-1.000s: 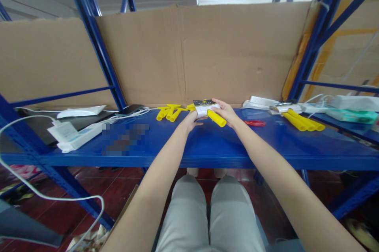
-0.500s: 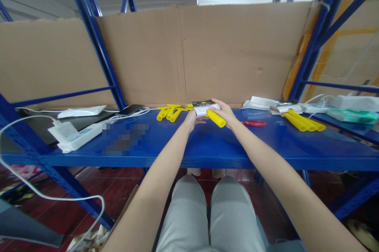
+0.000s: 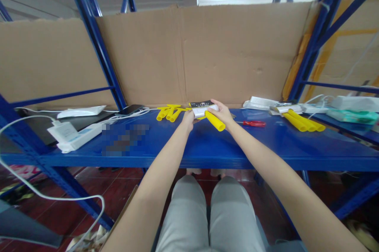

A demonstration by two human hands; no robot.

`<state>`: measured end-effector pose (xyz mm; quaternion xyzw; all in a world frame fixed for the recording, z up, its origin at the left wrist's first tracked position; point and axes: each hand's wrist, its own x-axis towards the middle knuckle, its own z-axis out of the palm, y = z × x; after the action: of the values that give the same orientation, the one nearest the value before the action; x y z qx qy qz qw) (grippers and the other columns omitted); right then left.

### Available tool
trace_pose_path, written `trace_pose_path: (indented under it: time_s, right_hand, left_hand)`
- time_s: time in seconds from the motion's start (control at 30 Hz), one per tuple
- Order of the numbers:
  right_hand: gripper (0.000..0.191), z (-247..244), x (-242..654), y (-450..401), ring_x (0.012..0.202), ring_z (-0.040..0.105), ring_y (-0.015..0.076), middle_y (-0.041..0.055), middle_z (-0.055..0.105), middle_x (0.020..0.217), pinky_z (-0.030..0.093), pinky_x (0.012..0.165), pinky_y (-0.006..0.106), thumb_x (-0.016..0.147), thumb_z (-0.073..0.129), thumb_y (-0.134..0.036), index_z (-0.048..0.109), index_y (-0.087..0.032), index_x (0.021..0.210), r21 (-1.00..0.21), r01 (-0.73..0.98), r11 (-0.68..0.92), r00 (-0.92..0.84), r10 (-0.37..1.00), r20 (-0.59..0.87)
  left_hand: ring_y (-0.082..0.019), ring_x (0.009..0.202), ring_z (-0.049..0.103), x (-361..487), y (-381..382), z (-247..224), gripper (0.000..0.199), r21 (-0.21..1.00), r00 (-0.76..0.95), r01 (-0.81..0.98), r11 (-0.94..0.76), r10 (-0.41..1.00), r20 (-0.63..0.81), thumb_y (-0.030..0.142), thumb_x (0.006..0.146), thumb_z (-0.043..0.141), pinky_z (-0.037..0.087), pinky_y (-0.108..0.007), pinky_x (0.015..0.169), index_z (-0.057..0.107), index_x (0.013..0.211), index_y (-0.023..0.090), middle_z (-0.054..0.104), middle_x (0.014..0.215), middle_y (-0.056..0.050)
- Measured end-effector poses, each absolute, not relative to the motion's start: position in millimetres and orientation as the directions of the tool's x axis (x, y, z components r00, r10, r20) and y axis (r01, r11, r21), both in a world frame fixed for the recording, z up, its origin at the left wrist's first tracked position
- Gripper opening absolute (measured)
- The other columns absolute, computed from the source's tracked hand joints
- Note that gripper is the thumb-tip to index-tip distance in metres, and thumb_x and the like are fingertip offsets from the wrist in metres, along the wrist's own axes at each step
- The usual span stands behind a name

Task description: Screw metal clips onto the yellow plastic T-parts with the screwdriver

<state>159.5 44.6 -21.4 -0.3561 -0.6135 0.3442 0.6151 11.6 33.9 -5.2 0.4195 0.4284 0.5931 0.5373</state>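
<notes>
Card (image 3: 201, 112), black and white: between the fingers of left hand (image 3: 188, 119) and right hand (image 3: 223, 113); best kept level, lightly pinched. Yellow tube (image 3: 215, 121): just below the right thumb; best steadied against slipping. Screwdriver (image 3: 255, 124), red: right of the right fingers, apart. Left pose: arm outstretched, fingers closed on card's left end. Right pose: arm outstretched, thumb over card's right end; grip on tube cannot be told.

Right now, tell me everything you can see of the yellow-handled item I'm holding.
The yellow-handled item has a smooth, round, plastic-looking handle slanting toward you and to the right, and a card, black with unreadable print at the top and white below. Over the blue shelf, your left hand grips the card's left edge; your right hand holds its right side, near the handle. Whatever the card covers is hidden.
</notes>
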Motion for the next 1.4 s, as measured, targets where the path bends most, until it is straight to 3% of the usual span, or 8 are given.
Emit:
trace_pose_path:
  time_s: [0.23,0.57,0.7,0.83,0.97,1.07,1.17,1.4]
  right_hand:
    - [0.065,-23,159,49,0.082,0.064,0.0178,0.0067,0.069,0.103,0.054,0.083,0.037,0.068,0.071,-0.03,0.056,-0.016,0.129,-0.859,0.038,0.511,0.066,0.856,0.513]
    - [0.064,-19,163,48,0.092,0.065,0.0224,0.0093,0.068,0.111,0.052,0.089,0.04,0.068,0.071,-0.029,0.057,-0.015,0.129,-0.856,0.114,0.503,0.114,0.85,0.515]
    - [0.066,-20,162,50,0.093,0.066,0.0224,0.009,0.068,0.112,0.053,0.089,0.04,0.068,0.07,-0.029,0.055,-0.016,0.131,-0.862,0.083,0.5,0.111,0.855,0.507]
    - [0.064,-22,161,52,0.104,0.063,0.0223,0.0098,0.064,0.122,0.05,0.095,0.04,0.069,0.069,-0.026,0.055,-0.016,0.13,-0.845,0.066,0.53,0.141,0.834,0.534]
    - [0.059,-23,159,52,0.113,0.059,0.0222,0.0111,0.06,0.13,0.045,0.101,0.04,0.07,0.067,-0.022,0.057,-0.014,0.127,-0.821,0.096,0.562,0.198,0.798,0.569]
    - [0.059,-24,159,50,0.114,0.059,0.0226,0.0131,0.059,0.13,0.044,0.102,0.04,0.071,0.065,-0.021,0.056,-0.011,0.128,-0.816,0.101,0.57,0.224,0.786,0.577]
    - [0.056,-25,160,50,0.114,0.059,0.0226,0.012,0.061,0.128,0.042,0.104,0.04,0.072,0.065,-0.023,0.057,-0.013,0.127,-0.801,0.129,0.585,0.231,0.768,0.598]
    - [0.055,-28,162,56,0.118,0.056,0.023,0.0125,0.059,0.131,0.04,0.106,0.042,0.073,0.064,-0.023,0.057,-0.014,0.127,-0.789,0.165,0.592,0.226,0.756,0.614]
  left_hand:
    - [-0.025,0.097,0.067,15,34,-3,0.018,0.971,-0.069,-0.219,-0.095,0.994,0.081,0.02,0.073,0.057,0.051,-0.037,0.082,0.069,0.086,0.017,0.075,0.094,-0.009]
    - [-0.027,0.115,0.059,13,33,-5,0.016,0.99,-0.083,-0.107,-0.09,0.993,0.081,0.025,0.073,0.059,0.045,-0.041,0.093,0.067,0.086,0.021,0.072,0.108,-0.008]
    - [-0.025,0.111,0.061,15,32,-4,0.019,0.98,-0.045,-0.183,-0.073,0.997,0.066,0.029,0.082,0.051,0.048,-0.038,0.089,0.066,0.09,0.02,0.073,0.105,-0.007]
    - [-0.026,0.101,0.066,17,26,2,0.038,0.947,0.092,-0.322,0.016,0.996,0.015,0.04,0.094,0.033,0.052,-0.042,0.086,0.065,0.097,0.019,0.074,0.098,-0.009]
    - [-0.026,0.095,0.068,18,21,7,0.052,0.902,0.168,-0.432,0.008,0.983,0.072,0.056,0.094,0.03,0.054,-0.043,0.083,0.062,0.106,0.017,0.073,0.1,-0.013]
    - [-0.021,0.087,0.069,19,19,4,0.038,0.904,0.183,-0.427,-0.029,0.976,0.118,0.045,0.089,0.054,0.055,-0.039,0.083,0.056,0.115,0.017,0.072,0.1,-0.012]
    - [-0.016,0.077,0.069,20,20,-1,0.046,0.923,0.206,-0.382,-0.054,0.968,0.141,0.022,0.078,0.071,0.056,-0.039,0.082,0.052,0.119,0.02,0.072,0.097,-0.008]
    - [-0.016,0.07,0.069,19,28,-10,0.032,0.938,0.228,-0.348,0.012,0.971,0.072,0.002,0.075,0.067,0.057,-0.038,0.081,0.061,0.103,0.015,0.072,0.084,-0.006]
